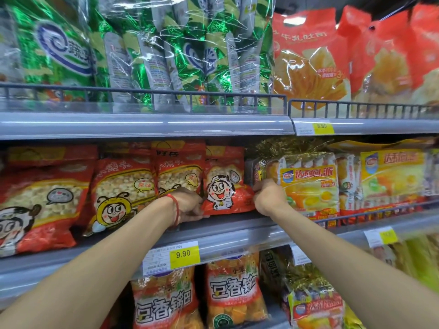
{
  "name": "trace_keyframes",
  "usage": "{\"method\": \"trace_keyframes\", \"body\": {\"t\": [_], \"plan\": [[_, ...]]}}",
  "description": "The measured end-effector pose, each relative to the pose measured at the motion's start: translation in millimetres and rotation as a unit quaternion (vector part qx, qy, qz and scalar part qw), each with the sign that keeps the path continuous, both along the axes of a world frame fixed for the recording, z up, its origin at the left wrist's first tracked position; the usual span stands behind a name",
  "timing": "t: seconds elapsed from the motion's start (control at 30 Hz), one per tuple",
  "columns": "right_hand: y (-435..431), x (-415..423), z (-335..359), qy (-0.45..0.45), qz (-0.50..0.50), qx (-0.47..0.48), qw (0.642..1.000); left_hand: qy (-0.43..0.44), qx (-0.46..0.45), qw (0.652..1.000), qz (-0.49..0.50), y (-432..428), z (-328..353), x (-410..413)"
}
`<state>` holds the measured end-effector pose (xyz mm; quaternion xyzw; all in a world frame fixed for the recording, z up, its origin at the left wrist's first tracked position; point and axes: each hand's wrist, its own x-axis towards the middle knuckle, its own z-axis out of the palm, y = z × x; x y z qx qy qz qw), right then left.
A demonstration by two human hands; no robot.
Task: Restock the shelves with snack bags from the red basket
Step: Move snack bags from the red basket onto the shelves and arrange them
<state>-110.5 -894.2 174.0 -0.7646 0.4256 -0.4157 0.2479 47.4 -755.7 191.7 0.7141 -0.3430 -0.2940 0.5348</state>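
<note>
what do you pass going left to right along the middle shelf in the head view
cow cartoon bag → bee cartoon bag → left hand → red snack bag held by both hands → right hand → yellow pie pack → second yellow pack

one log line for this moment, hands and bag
step: shelving | left hand: grips red snack bag lower left | right hand: grips its right edge | bag: on middle shelf | red basket: unseen

Both bare forearms reach up from the lower corners toward frame centre. Left hand (190, 205), red string round its wrist, curled with fingers tucked out of sight. Right hand (269, 198) just right of centre, knuckles up, fingers pinched closed.
</note>
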Motion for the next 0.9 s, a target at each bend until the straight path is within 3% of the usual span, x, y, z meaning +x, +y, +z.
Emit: {"method": "trace_keyframes", "body": {"t": [0.53,0.8,0.9], "plan": [[-7,12,0,0.067,-0.027,0.003,0.997,-0.047,-0.021,0.999,0.008,11,-2,-2],[-13,18,1,0.061,-0.018,0.028,0.998,-0.193,0.036,0.98,0.018,0,1,-5],[-12,18,0,0.054,-0.023,0.004,0.998,-0.206,0.026,0.978,0.01,2,-2,-5]]}}
